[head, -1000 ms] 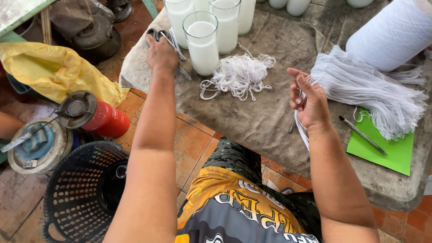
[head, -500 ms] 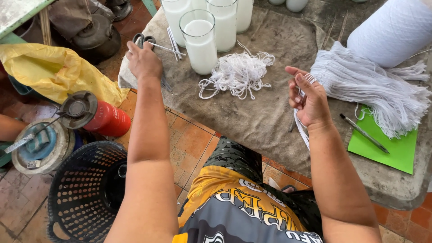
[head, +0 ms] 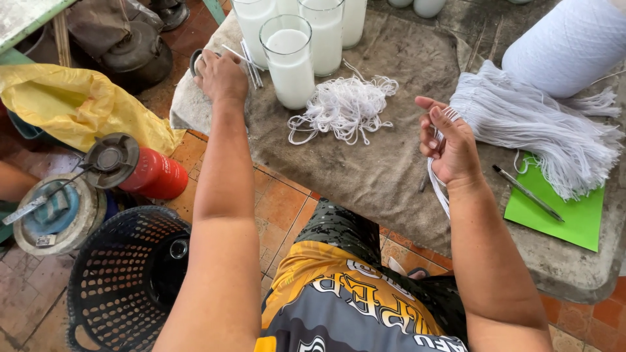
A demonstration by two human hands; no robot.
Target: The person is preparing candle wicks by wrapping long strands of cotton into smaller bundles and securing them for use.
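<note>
Leftmost, the left hand [head: 222, 77] closes around dark scissors [head: 195, 60] at the cloth's edge, just left of the wax-filled glass [head: 290, 60]. Right of that glass lies a loose heap of white string [head: 345, 107]. Further right, the right hand [head: 450, 150] pinches a bundle of white strands [head: 435, 186] hanging down.

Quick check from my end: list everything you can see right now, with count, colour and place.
glasses: at least three, clear with white filling, table top edge
loose strings: one pile, white, table centre
string bundle: one, white, table right
thread cone: one, white, top right
pen: one, dark, on green sheet
scissors: one, grey, under left hand
basket: one, black, floor
yellow bag: one, floor left
red canister: one, floor
left hand: on scissors
right hand: gripping white strands
</note>
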